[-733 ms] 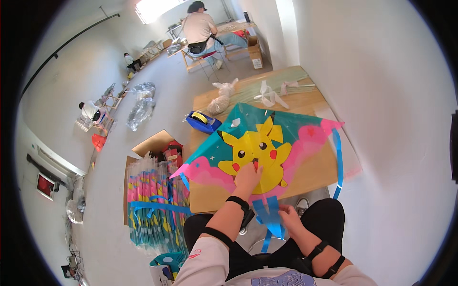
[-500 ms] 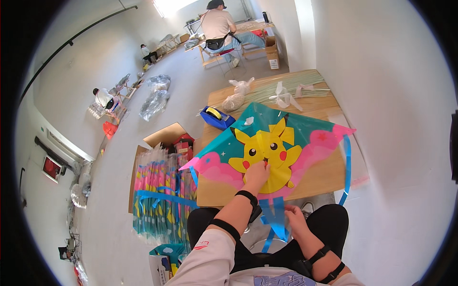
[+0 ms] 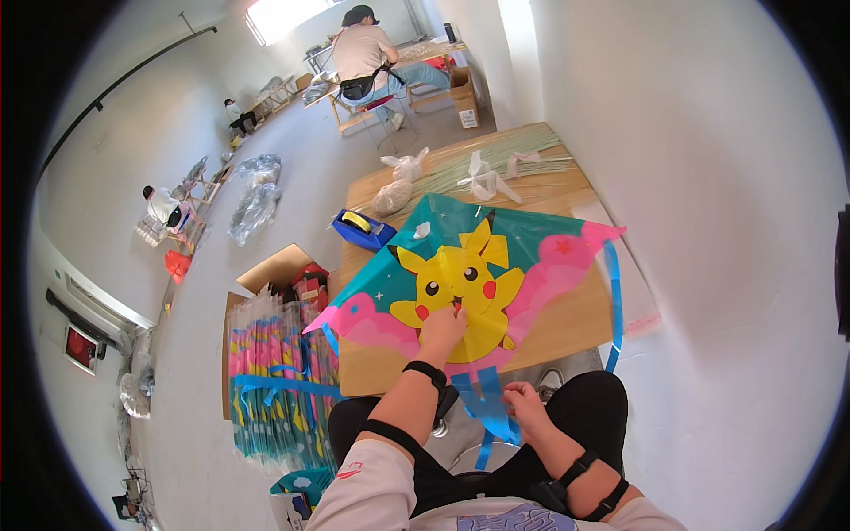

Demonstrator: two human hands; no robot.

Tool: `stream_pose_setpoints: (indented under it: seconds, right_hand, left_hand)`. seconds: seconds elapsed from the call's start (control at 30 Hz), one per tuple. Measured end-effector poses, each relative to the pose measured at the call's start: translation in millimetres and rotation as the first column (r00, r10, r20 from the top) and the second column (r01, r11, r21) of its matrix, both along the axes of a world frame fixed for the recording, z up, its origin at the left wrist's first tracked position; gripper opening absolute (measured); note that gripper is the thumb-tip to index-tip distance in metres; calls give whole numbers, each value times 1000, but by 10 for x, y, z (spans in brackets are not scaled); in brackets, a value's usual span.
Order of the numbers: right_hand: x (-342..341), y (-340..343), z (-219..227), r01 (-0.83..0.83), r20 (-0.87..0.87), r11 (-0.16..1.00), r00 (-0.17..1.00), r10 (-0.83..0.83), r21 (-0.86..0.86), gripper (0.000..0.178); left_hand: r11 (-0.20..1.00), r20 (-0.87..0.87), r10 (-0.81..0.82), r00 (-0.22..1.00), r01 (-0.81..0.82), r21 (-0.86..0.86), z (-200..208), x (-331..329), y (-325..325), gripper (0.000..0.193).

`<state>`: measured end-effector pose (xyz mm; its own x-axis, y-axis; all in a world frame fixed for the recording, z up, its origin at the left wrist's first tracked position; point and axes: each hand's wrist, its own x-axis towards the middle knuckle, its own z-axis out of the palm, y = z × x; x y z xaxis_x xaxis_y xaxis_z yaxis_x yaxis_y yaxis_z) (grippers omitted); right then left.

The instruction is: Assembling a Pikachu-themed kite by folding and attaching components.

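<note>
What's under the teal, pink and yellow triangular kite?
Light-brown wooden tabletop, visible around the kite; blue strips hang past the near edge. Surface directly beneath is covered; can't tell whether anything lies there.

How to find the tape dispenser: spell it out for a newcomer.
Go to the wooden table. At its left edge, beside the kite, sits the tape dispenser. It's a blue holder with a yellow roll, unlike the pale knotted bag beyond it.

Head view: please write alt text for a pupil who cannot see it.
A person's left hand is on a triangular teal, pink and yellow kite over a pale wooden table, the right hand close beside its flat blue tails. Clear-bagged, multicoloured bundles are to the left; another person sits beyond.
</note>
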<state>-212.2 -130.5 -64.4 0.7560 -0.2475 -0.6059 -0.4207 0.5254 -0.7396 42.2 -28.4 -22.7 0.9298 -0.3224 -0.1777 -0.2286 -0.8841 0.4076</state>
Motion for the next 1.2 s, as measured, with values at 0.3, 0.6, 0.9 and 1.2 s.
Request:
stream_pose_setpoints:
  seconds: [0.3, 0.6, 0.9, 1.2]
  right_hand:
    - [55, 28, 97, -175, 56, 975, 984, 169, 135, 20]
    - [98, 57, 81, -204, 49, 976, 978, 201, 76, 21]
    - [-96, 26, 179, -302, 97, 953, 949, 300, 6, 31]
    - [118, -79, 1736, -9, 398, 876, 888, 228, -482, 28]
  left_hand:
    - [969, 10, -25, 1000, 27, -248, 17, 83, 242, 40]
    - [862, 195, -53, 979, 143, -486, 935, -297, 590, 35]
    - [686, 162, -64, 985, 161, -710, 1621, -893, 1160, 32]
    - [691, 645, 73, 761, 428, -583, 2342, -1480, 1361, 29]
